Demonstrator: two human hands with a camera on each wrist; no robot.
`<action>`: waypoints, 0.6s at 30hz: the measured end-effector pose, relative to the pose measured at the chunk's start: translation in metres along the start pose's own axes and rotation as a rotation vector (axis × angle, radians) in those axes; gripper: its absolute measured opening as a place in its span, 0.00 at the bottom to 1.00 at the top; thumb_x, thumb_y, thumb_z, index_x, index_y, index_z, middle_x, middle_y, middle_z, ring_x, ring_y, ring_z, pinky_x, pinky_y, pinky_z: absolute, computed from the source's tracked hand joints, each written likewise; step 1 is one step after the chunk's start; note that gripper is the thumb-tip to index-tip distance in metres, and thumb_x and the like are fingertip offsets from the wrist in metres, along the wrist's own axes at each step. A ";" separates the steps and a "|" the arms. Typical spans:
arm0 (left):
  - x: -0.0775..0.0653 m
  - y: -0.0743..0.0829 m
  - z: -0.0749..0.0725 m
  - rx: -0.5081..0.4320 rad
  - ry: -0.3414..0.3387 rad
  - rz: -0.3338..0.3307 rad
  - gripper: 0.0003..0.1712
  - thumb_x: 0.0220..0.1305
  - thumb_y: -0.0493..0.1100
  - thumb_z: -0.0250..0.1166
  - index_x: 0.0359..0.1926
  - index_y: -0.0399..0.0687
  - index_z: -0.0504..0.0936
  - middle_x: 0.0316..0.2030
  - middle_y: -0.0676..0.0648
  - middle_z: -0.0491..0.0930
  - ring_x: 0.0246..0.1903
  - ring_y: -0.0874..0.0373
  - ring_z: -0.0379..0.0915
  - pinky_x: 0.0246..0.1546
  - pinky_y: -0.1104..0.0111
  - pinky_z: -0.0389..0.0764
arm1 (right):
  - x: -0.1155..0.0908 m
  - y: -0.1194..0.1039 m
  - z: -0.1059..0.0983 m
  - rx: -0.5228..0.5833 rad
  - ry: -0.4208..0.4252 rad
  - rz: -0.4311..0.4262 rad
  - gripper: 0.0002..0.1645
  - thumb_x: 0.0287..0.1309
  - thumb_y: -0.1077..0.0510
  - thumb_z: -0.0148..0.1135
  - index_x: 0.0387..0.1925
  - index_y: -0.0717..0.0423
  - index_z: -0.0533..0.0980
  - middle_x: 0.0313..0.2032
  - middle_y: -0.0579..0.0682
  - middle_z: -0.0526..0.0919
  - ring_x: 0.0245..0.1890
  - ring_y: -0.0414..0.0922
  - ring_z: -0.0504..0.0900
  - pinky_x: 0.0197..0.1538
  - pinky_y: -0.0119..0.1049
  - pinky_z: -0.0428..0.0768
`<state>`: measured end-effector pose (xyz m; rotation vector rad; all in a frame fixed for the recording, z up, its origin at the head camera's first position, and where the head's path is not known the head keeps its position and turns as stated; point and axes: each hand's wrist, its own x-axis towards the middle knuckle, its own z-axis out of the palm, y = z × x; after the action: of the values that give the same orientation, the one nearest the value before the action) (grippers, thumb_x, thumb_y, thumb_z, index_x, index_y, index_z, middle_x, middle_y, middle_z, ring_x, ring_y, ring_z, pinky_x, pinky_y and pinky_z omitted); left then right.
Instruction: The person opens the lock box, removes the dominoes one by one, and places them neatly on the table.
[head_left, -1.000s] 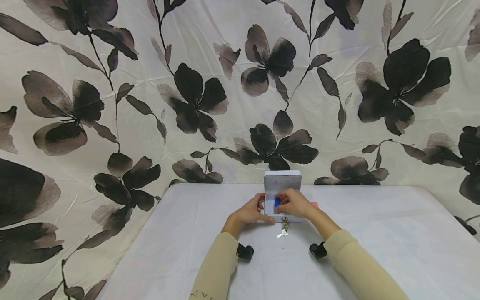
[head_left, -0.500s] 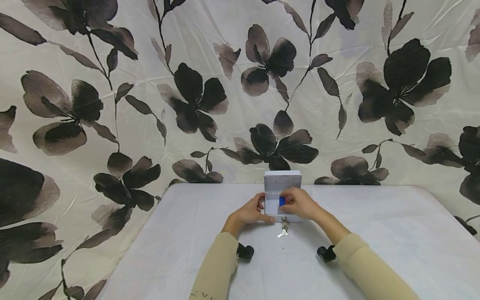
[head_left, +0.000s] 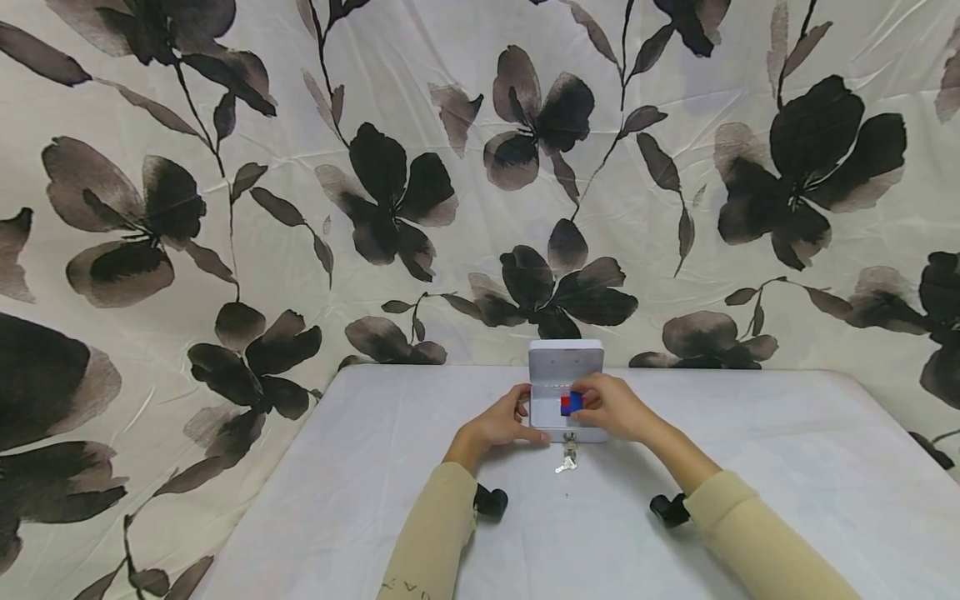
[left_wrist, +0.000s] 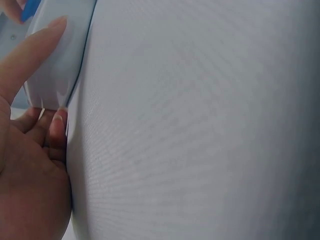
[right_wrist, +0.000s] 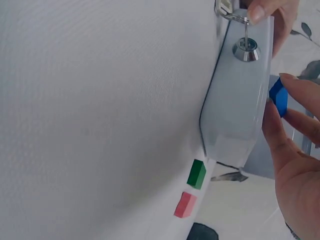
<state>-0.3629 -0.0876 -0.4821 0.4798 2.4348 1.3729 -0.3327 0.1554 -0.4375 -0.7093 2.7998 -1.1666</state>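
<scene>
A small white cash box [head_left: 547, 410] stands on the table with its lid [head_left: 566, 360] raised. My left hand [head_left: 497, 422] grips its left side, thumb [left_wrist: 42, 47] along the front wall and fingers curled at the side. Inside the box my right hand [head_left: 611, 407] pinches a blue block [right_wrist: 281, 97] between thumb and fingertips. Just left of that block, a red piece [head_left: 565, 401] with blue below it shows in the head view. Keys [head_left: 567, 458] hang from the lock [right_wrist: 246, 50] on the front wall.
On the table beside the box's right end lie a green block [right_wrist: 197, 173] and a pink block [right_wrist: 185, 204]. The table [head_left: 480, 533] has a white cover. A flower-patterned cloth [head_left: 420, 75] hangs right behind it.
My right hand has shifted right inside the box with the blue block, and the red piece has come into view. My left hand has stayed at the box's left side.
</scene>
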 end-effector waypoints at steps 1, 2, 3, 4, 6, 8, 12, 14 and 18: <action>0.000 0.000 0.000 0.001 0.001 -0.002 0.53 0.52 0.43 0.82 0.74 0.47 0.61 0.45 0.45 0.69 0.45 0.53 0.64 0.45 0.62 0.65 | -0.001 0.001 -0.001 -0.002 0.000 0.003 0.26 0.58 0.64 0.74 0.56 0.70 0.78 0.49 0.59 0.82 0.47 0.53 0.84 0.53 0.50 0.82; 0.000 0.000 0.000 0.005 0.003 -0.004 0.54 0.52 0.43 0.82 0.75 0.47 0.61 0.45 0.45 0.69 0.45 0.53 0.64 0.45 0.62 0.65 | -0.001 0.002 -0.002 -0.005 0.002 -0.002 0.25 0.58 0.65 0.74 0.56 0.70 0.78 0.49 0.60 0.83 0.47 0.53 0.84 0.53 0.50 0.83; 0.000 0.000 0.000 0.006 0.003 -0.005 0.54 0.52 0.43 0.82 0.74 0.47 0.61 0.45 0.45 0.69 0.45 0.53 0.64 0.46 0.62 0.66 | -0.002 0.004 -0.002 -0.006 0.004 -0.003 0.25 0.58 0.64 0.74 0.56 0.70 0.78 0.49 0.60 0.83 0.46 0.53 0.84 0.52 0.50 0.83; 0.000 0.000 0.000 0.007 0.004 -0.006 0.54 0.52 0.43 0.82 0.74 0.47 0.61 0.45 0.45 0.69 0.45 0.53 0.64 0.46 0.62 0.66 | -0.003 0.005 -0.004 -0.010 0.006 -0.013 0.25 0.58 0.64 0.74 0.55 0.70 0.78 0.49 0.60 0.83 0.46 0.53 0.84 0.52 0.50 0.83; 0.001 -0.001 0.000 0.007 0.004 -0.008 0.54 0.51 0.43 0.82 0.74 0.48 0.61 0.45 0.46 0.69 0.45 0.53 0.64 0.46 0.62 0.66 | -0.005 0.007 -0.006 -0.016 0.011 -0.015 0.25 0.58 0.64 0.74 0.56 0.70 0.78 0.50 0.61 0.82 0.46 0.53 0.84 0.51 0.50 0.83; 0.001 -0.001 0.000 0.002 0.005 -0.006 0.53 0.51 0.42 0.82 0.74 0.48 0.62 0.45 0.45 0.69 0.45 0.53 0.64 0.45 0.62 0.66 | -0.008 0.008 -0.010 -0.014 0.022 -0.009 0.26 0.58 0.64 0.73 0.56 0.70 0.78 0.51 0.62 0.81 0.46 0.54 0.84 0.50 0.49 0.83; 0.000 0.000 0.000 -0.005 0.004 -0.012 0.53 0.50 0.42 0.83 0.73 0.48 0.62 0.45 0.45 0.69 0.45 0.53 0.64 0.45 0.62 0.66 | -0.013 0.011 -0.018 -0.022 0.041 0.016 0.27 0.59 0.63 0.73 0.58 0.71 0.77 0.53 0.63 0.81 0.46 0.54 0.84 0.48 0.47 0.85; 0.000 0.000 0.001 -0.003 0.005 -0.016 0.54 0.50 0.42 0.83 0.74 0.49 0.62 0.45 0.45 0.69 0.46 0.53 0.64 0.46 0.62 0.66 | -0.015 0.014 -0.021 -0.032 0.048 0.022 0.27 0.59 0.64 0.72 0.58 0.71 0.77 0.52 0.63 0.81 0.46 0.54 0.84 0.47 0.46 0.85; 0.001 -0.001 0.001 -0.003 0.011 -0.030 0.54 0.51 0.44 0.83 0.74 0.49 0.61 0.46 0.46 0.69 0.47 0.53 0.64 0.47 0.61 0.66 | -0.019 0.022 -0.025 -0.048 0.055 0.040 0.26 0.59 0.63 0.73 0.57 0.71 0.77 0.52 0.62 0.82 0.46 0.53 0.84 0.47 0.46 0.85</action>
<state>-0.3629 -0.0866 -0.4833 0.4337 2.4383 1.3709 -0.3291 0.1935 -0.4371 -0.6307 2.8814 -1.1334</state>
